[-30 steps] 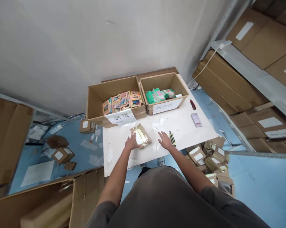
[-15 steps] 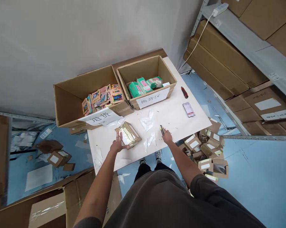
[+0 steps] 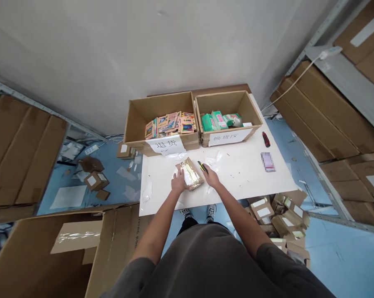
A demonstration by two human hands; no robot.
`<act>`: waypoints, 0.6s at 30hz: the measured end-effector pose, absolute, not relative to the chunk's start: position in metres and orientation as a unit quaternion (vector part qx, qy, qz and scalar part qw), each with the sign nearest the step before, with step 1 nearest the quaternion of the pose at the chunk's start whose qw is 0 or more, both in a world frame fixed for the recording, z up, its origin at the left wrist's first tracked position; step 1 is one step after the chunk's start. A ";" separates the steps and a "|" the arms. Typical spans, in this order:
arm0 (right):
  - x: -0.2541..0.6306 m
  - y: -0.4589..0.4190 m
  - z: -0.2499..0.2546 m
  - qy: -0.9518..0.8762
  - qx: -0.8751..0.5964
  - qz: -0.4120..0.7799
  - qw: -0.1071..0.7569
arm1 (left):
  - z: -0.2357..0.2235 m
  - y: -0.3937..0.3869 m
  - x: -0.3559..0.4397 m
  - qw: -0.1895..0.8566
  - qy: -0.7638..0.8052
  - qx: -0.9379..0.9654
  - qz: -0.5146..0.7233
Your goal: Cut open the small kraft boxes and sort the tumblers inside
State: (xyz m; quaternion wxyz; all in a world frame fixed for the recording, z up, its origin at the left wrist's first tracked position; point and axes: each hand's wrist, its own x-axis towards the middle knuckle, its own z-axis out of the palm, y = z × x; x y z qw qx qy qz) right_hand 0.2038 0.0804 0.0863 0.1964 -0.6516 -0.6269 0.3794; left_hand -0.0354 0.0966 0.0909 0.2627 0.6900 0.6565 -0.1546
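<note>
A small cardboard box point(image 3: 191, 174) wrapped in shiny tape, with a white label on top, lies at a slant near the table's front edge. My left hand point(image 3: 178, 182) grips its left side, fingers on the upper edge. In my right hand point(image 3: 211, 178) is a yellow and black utility knife point(image 3: 201, 167), its tip pointing away from me. The knife is just right of the box; whether its blade touches the box I cannot tell. Scraps of clear plastic point(image 3: 214, 159) lie behind and around my right hand.
Two open cartons with handwritten signs stand behind: the left carton point(image 3: 160, 145) holds colourful packs, the right carton point(image 3: 236, 137) green boxes. A red and black cutter point(image 3: 266, 140) and a blurred phone-shaped item point(image 3: 268, 162) lie right. Opened boxes point(image 3: 280, 215) crowd the floor; a large carton point(image 3: 118, 236) stands lower left.
My right hand has brought the knife leftward, close to the box. My left hand stays on the box. The head view has shifted, so the table appears lower and further right.
</note>
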 end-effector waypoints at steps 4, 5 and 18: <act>0.132 0.107 0.100 -0.692 -0.613 0.361 0.128 | 0.084 0.082 -0.036 0.299 0.674 0.668 -0.094; 0.120 0.111 0.100 -0.694 -0.618 0.355 0.102 | 0.082 0.081 -0.038 0.310 0.672 0.668 -0.080; 0.078 0.120 0.095 -0.683 -0.660 0.305 -0.070 | 0.071 0.078 -0.067 0.379 0.629 0.678 -0.019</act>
